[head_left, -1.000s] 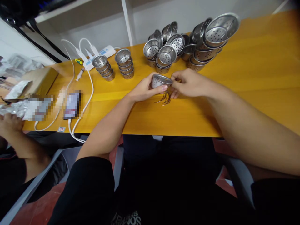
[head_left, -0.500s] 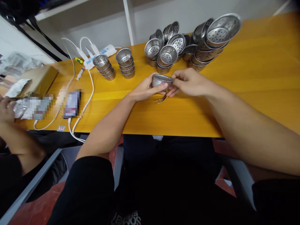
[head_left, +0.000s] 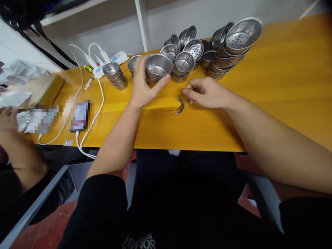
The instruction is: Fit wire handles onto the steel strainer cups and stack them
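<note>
A metal cup point(head_left: 158, 67) is held in my left hand point(head_left: 144, 84), raised above the table, its mouth facing up. It partly covers a stack of perforated cups point(head_left: 132, 64) behind it. My right hand point(head_left: 201, 92) is over the table with its fingers curled and the thumb and index finger together; whatever it may pinch is too small to make out. Thin curved metal pieces point(head_left: 179, 106) lie on the wood just left of my right hand. Beyond the hands stand grouped perforated cups point(head_left: 184, 63).
Tall tilted stacks of cups point(head_left: 225, 62) stand at the back right. Left are another cup stack point(head_left: 114, 74), a power strip point(head_left: 119, 57), white cables, a syringe point(head_left: 89, 82) and a phone point(head_left: 80, 116). Another person's hand point(head_left: 7, 119) is at the far left by plastic bags.
My left hand has moved left and slightly up with the cup, away from my right hand. My right hand has let go of the cup and stays near its place. The curved pieces are now uncovered.
</note>
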Demonstrator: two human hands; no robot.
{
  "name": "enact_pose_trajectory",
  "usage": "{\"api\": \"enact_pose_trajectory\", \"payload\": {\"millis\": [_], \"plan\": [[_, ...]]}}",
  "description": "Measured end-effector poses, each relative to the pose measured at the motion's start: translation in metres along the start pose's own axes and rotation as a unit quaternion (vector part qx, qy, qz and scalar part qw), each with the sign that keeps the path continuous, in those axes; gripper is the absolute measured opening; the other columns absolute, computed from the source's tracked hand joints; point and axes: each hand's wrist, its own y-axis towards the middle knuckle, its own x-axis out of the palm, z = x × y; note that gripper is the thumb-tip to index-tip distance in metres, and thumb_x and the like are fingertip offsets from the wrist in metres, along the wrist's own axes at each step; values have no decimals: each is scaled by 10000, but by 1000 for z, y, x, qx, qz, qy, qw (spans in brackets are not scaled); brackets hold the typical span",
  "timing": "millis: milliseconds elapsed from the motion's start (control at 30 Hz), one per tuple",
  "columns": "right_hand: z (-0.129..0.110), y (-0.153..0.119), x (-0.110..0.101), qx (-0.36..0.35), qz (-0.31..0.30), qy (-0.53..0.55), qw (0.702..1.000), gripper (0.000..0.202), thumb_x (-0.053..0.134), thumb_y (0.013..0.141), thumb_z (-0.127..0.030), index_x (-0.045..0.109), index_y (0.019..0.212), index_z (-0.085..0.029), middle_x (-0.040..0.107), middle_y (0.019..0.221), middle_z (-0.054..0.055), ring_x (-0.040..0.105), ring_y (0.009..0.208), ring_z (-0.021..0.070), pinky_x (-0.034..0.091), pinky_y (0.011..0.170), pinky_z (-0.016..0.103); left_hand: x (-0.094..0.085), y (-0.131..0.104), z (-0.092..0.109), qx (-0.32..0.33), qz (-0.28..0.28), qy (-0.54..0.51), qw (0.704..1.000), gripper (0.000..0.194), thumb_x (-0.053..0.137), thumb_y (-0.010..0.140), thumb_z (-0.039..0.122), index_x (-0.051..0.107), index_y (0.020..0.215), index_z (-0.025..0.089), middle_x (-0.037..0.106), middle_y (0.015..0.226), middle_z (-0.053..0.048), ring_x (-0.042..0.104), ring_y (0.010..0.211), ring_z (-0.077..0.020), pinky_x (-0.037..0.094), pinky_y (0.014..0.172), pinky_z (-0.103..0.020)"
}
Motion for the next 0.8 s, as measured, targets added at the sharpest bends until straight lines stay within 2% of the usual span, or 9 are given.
{"api": "enact_pose_trajectory", "payload": {"millis": [67, 167, 233, 300, 433, 533, 633, 733, 800], "plan": [[0, 0, 0, -2, 0, -4, 1000, 345, 866, 1251, -431, 739, 960, -294, 787, 753, 48, 723, 657, 248, 588, 611, 401, -22, 10, -17, -10, 74, 39, 996, 1086, 889, 969, 1064, 562, 1786, 427, 649, 1859, -85, 389, 1997, -423, 352, 1692, -645], [1, 0, 0, 5, -2, 16, 1000, 403, 932, 1232, -551, 756, 970, -300, 767, 766, 46, 686, 668, 249, 610, 630, 413, -60, 24, -46, 7, 175, 83, 981, 1142, 866, 981, 993, 375, 1865, 463, 580, 1963, -25, 419, 1936, -320, 267, 1715, -573], [2, -1, 1, 5, -6, 31, 1000, 428, 983, 1196, -599, 768, 973, -304, 761, 771, 41, 682, 671, 250, 628, 634, 418, -82, 29, -65, 1, 250, 92, 964, 1184, 818, 962, 1018, 369, 1859, 388, 619, 1924, -34, 415, 1911, -317, 195, 1699, -612], [1, -2, 2, 5, -9, 37, 999, 433, 1014, 1173, -612, 781, 974, -306, 760, 778, 35, 686, 681, 248, 649, 649, 417, -98, 29, -80, -43, 290, 125, 948, 1256, 817, 916, 1083, 399, 1871, 383, 662, 1927, 13, 336, 1959, -314, 151, 1671, -635], [-1, -4, 4, 18, -13, 41, 999, 350, 996, 1192, -529, 809, 992, -311, 784, 856, 47, 708, 735, 254, 702, 764, 444, -111, 21, -101, -105, 353, 193, 910, 1280, 806, 809, 1208, 534, 1761, 396, 788, 1839, 48, 529, 1804, -309, 311, 1543, -632], [-1, -4, 4, 20, -14, 36, 999, 292, 973, 1189, -477, 819, 1003, -314, 801, 896, 57, 727, 770, 275, 723, 834, 484, -106, 18, -111, -137, 390, 162, 896, 1477, 738, 564, 1364, 586, 1672, 399, 803, 1759, -8, 560, 1696, -335, 332, 1498, -612], [1, -4, 5, 23, -15, 26, 999, 280, 969, 1168, -512, 835, 1005, -327, 821, 918, 65, 743, 803, 300, 760, 916, 523, -101, 17, -111, -151, 402, 145, 891, 1617, 633, 367, 1451, 621, 1564, 362, 784, 1671, -61, 573, 1602, -323, 366, 1474, -577], [2, -4, 5, 18, -18, 16, 1000, 269, 959, 1145, -538, 847, 1025, -324, 857, 973, 79, 758, 839, 315, 772, 955, 552, -103, 11, -100, -168, 350, 174, 905, 1477, 512, 573, 1472, 638, 1513, 339, 818, 1611, -24, 540, 1627, -253, 321, 1468, -527], [2, -4, 5, 10, -20, 13, 1000, 239, 927, 1151, -508, 848, 1039, -312, 871, 995, 90, 761, 848, 316, 762, 948, 559, -107, 7, -89, -162, 278, 177, 930, 1272, 445, 789, 1419, 677, 1419, 338, 871, 1470, -1, 421, 1790, -207, 236, 1475, -510]]}}
